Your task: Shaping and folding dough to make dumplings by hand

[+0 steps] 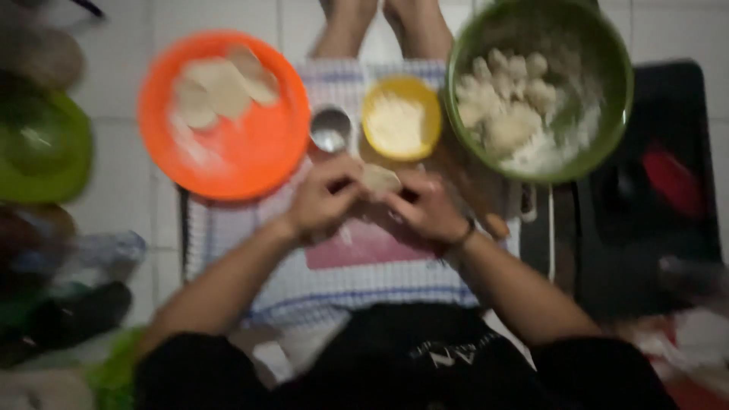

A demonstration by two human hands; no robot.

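Round orange plastic plate (250,152) with flat dough discs (220,87), small metal cup (330,129), yellow bowl of flour (401,118), big green bowl (607,53) of dough lumps (505,95). All on a striped cloth (364,285) over white tiled floor (121,175); lime-green dish (45,148) far left.

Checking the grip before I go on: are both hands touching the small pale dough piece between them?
Touching. The head view shows the left hand and right hand closed around the small pale dough piece, fingers meeting its edges, despite blur.

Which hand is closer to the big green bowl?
Right. The right hand sits just below-left of the green bowl; the left hand is farther left, under the small metal cup.
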